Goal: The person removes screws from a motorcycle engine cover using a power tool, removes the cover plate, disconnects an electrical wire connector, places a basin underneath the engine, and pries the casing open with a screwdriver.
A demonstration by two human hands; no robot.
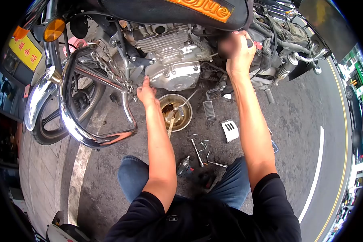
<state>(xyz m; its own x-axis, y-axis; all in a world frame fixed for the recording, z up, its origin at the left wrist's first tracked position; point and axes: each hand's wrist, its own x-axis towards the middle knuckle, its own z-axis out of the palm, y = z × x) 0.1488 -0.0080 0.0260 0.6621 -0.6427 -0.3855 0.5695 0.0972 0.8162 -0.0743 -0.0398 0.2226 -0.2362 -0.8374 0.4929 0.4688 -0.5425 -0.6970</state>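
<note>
A motorcycle engine fills the middle, with finned cylinder [161, 42] and a silver engine side cover [177, 76]. My left hand [148, 92] is at the cover's lower left edge, one digit stretched up against it and the others partly hidden. Below the seat, my right hand [242, 50] is closed beside the frame; a blurred patch hides what its fingers hold, and a dark band shows on one finger. Under the engine stands a metal bowl [188, 105] with dark oily liquid, a brush [171, 125] with a pale handle and another thin tool.
On the ground lie a socket wrench [197, 152], several bolts [204, 145], a power driver [184, 166] and a silver vented cover [230, 131]. Chrome crash bars [68, 117] and a chain [111, 68] are at left. A foot peg [209, 109] juts down beside the bowl.
</note>
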